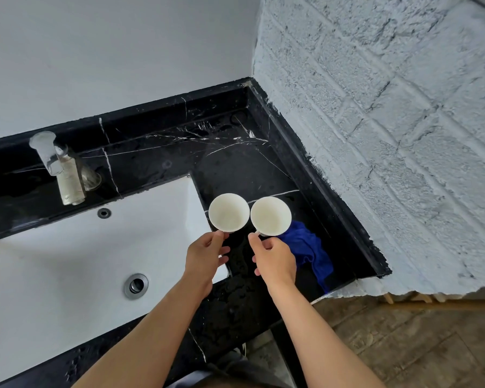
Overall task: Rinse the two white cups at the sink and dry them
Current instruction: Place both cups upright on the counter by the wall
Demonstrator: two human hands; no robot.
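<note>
Left hand (205, 254): fingers (218, 238) closed on the handle of the left cup, thumb on top; the handle itself is mostly hidden by the grip.
Right hand (275, 260): fingers (254, 242) pinched shut around the handle of the right cup; the remaining fingers are curled under.
Left cup (229, 212): white, round, smooth-walled, mouth upward, interior empty; held over the near right corner of the sink where it meets the worktop.
Right cup (270, 216): same white glazed form, faint cream tint inside, mouth upward; just beside the left cup, rims nearly touching; whether it rests on the worktop cannot be told.
Blue cloth (308, 252): soft, crumpled fabric lying on the worktop, partly covered by the right cup and right hand.
Worktop (235, 161): glossy black stone with thin white veins, raised black upstand at back and right; scattered water droplets near the front edge.
Sink (67, 261): rectangular white basin set under the worktop, smooth; round metal drain (136, 286) in the floor, small overflow hole (104, 213) in the back wall.
Tap (65, 172): metal, cylindrical, lime-scaled, spout reaching over the sink's back edge, well apart from both cups.
Right wall (389, 121): rough, brick-patterned, painted pale blue.
Back wall (109, 51): flat, plain, pale.
Floor (403, 340): brown wood-look planks.
</note>
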